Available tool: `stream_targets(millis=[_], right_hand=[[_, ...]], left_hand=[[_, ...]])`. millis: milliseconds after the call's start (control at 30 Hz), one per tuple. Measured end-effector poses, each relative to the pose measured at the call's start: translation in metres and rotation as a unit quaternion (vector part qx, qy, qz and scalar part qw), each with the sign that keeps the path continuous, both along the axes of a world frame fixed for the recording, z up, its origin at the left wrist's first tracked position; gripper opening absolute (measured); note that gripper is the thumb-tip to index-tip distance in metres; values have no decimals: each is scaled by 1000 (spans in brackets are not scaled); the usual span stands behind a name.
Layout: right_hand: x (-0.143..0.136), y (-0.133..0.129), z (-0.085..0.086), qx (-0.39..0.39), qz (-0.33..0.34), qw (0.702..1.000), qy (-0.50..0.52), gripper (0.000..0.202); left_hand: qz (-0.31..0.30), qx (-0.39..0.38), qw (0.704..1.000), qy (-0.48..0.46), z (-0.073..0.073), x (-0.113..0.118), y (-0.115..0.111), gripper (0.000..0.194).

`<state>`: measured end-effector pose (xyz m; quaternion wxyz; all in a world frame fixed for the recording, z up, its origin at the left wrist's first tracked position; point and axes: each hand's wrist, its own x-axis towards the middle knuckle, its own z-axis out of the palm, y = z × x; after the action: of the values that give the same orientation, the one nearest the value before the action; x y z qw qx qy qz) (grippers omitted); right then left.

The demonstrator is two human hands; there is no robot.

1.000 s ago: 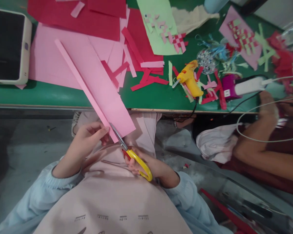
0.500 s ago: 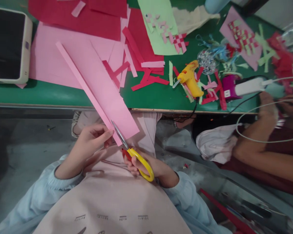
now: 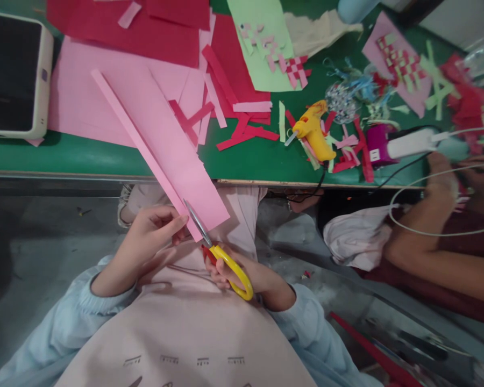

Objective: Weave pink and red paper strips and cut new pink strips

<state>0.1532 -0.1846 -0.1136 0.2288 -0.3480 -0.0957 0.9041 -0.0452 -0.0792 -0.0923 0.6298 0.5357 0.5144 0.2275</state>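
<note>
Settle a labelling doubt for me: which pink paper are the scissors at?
The long pink piece jutting over the table's edge, pinched by the left hand, the scissors' blades at its near end. Other pink sheets lie on the table.

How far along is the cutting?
Looks done: loose red strips on the table. In hand: left hand pinches a pink sheet's folded edge; right hand holds scissors at the crease. Left: beyond the blades, the edge looks uncut.
</note>
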Motion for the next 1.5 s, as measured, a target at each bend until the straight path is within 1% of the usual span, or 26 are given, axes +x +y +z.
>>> stream_targets(millis=[100,267,467,633,767,867,933,1000,1100,1233,1333,1433,1500], right_hand=[[0,-1,-3,-18,-1,1000,1,50],[1,0,-6,-60,-8,998,18,46],[2,1,-5,-63,12,998,20,45],[2,-1,-7,-80,-2,997,22,45],[3,-2,-8,-91,-15,995,28,41],[4,-1,-6,-104,-21,994,37,43],[4,-1,-6,-109,-26,993,37,44],[3,-1,-6,-113,-27,993,32,45],[2,-2,-3,-98,-14,995,29,48],[2,-3,9,-60,-26,998,4,49],[2,-2,14,-61,-22,998,-12,50],[3,-3,10,-51,-8,999,-16,51],[4,-5,5,-29,2,1000,-10,54]], left_hand=[[2,-2,1000,-6,-1,0,0,35],[-1,-8,1000,-19,-3,-1,-1,35],[6,-20,999,-30,-6,-1,-1,35],[9,-27,999,-37,-3,1,-1,36],[1,-28,999,-29,-2,0,1,34],[23,-33,999,-29,-4,-3,5,29],[48,-25,998,-31,-6,-5,8,29],[59,-7,998,-27,-7,-7,10,31],[56,7,998,-16,-7,-8,10,32],[41,10,999,-3,0,-4,6,31],[40,8,999,0,4,-2,4,32],[41,9,999,4,5,-1,5,32],[40,13,999,9,5,-1,5,31]])
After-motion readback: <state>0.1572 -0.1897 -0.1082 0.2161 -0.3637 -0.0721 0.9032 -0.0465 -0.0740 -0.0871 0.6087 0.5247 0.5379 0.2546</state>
